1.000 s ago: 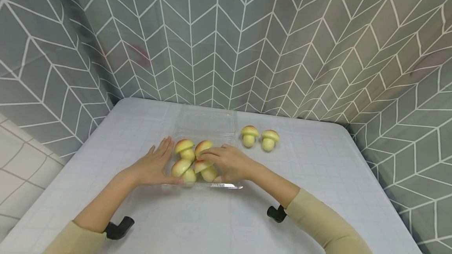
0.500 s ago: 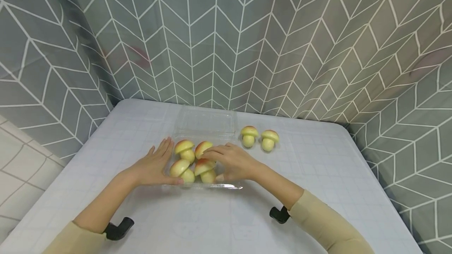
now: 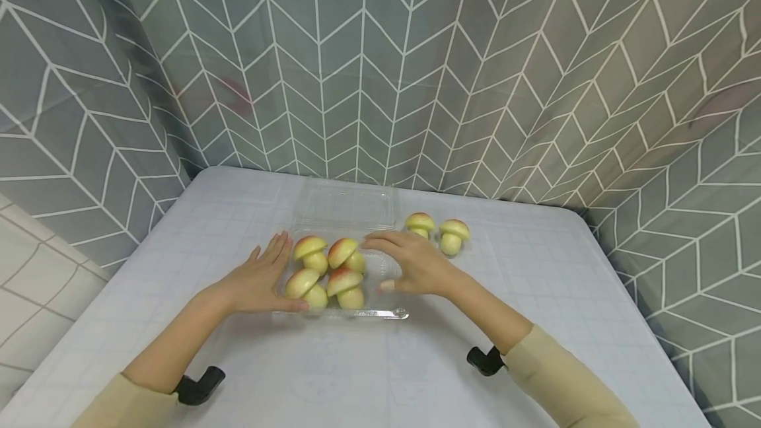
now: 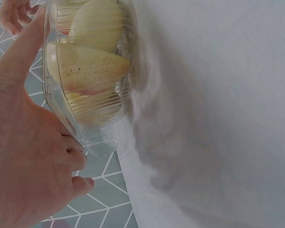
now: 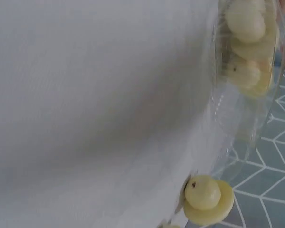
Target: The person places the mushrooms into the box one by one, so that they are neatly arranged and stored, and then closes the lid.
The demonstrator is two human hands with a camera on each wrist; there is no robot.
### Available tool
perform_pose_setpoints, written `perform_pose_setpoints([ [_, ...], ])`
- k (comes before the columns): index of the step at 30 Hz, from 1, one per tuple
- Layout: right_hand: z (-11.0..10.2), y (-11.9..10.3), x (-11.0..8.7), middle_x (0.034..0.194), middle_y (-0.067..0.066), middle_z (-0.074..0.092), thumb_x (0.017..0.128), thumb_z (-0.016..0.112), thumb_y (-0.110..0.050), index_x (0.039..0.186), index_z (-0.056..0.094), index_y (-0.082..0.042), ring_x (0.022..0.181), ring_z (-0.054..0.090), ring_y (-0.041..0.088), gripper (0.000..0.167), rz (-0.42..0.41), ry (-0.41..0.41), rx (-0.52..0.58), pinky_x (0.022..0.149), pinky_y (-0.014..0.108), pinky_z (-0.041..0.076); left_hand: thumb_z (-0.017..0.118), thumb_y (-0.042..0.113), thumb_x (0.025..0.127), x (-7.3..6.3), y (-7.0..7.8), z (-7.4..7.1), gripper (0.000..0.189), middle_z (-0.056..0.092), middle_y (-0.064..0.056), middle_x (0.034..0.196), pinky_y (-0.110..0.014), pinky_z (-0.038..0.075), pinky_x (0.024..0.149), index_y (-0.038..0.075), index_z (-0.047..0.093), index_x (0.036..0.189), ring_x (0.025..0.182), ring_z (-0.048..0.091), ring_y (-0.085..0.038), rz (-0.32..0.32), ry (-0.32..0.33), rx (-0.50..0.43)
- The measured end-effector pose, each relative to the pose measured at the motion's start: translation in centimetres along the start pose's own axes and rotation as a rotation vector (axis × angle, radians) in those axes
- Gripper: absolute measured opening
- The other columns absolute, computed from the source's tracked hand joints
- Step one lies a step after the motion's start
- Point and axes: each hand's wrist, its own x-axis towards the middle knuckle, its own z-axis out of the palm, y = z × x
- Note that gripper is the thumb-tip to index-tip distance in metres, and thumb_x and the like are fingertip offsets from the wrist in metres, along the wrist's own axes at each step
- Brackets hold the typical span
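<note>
Several yellow toy mushrooms with red-tinged caps (image 3: 343, 281) lie in two rows inside a clear plastic clamshell box (image 3: 380, 314), toward its left side. My left hand (image 3: 252, 283) rests against the box's left end, fingers straight along the side and thumb at the front rim. In the left wrist view, mushrooms (image 4: 90, 69) show through the ribbed wall. My right hand (image 3: 419, 266) hovers over the box's right end with spread, loosely bent fingers and nothing between them. Two more mushrooms (image 3: 452, 243) stand outside on the right, one partly behind that hand.
The box's clear lid (image 3: 347, 207) lies folded back on the white-covered table (image 3: 535, 283). Patterned grey curtains (image 3: 380, 84) hang around the table's far side and both ends. A black fitting (image 3: 201, 385) is at each wrist.
My right hand has let go of the front right mushroom in the box and moved right, fingers spreading. That mushroom has settled upright slightly. The left hand has stayed in place.
</note>
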Motion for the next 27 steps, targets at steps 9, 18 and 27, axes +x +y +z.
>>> perform_pose_setpoints([
  [9,-1.4,1.7,-1.4,0.134,-0.001,0.054,0.065,0.086,-0.048,0.134,0.052,-0.018,0.120,0.053,0.019,0.083,0.056,0.061,-0.014,0.092,0.040,0.047,0.065,0.073,0.072,0.1,-0.3,0.4,0.129,0.004,-0.035,0.153,-0.065,0.009,0.110,-0.017,0.011,0.146,0.142,0.005,-0.047,0.002,0.011,0.004],
  [18,-2.6,3.1,-2.9,0.130,0.002,0.056,0.060,0.088,-0.047,0.132,0.053,-0.015,0.111,0.059,0.024,0.086,0.146,0.141,-0.053,0.083,0.046,0.051,0.065,0.073,0.072,-0.1,-0.1,0.0,0.129,0.005,-0.035,0.153,-0.065,0.010,0.110,-0.017,0.011,0.145,0.142,0.006,-0.047,-0.004,0.001,0.019],
  [27,-3.2,4.0,-3.8,0.130,0.004,0.056,0.062,0.089,-0.044,0.130,0.053,-0.012,0.112,0.057,0.025,0.084,0.183,0.156,-0.034,0.089,0.045,0.048,0.067,0.071,0.072,-0.2,-0.2,0.1,0.127,0.005,-0.035,0.153,-0.065,0.010,0.110,-0.018,0.012,0.145,0.142,0.006,-0.047,-0.010,0.002,0.016],
])
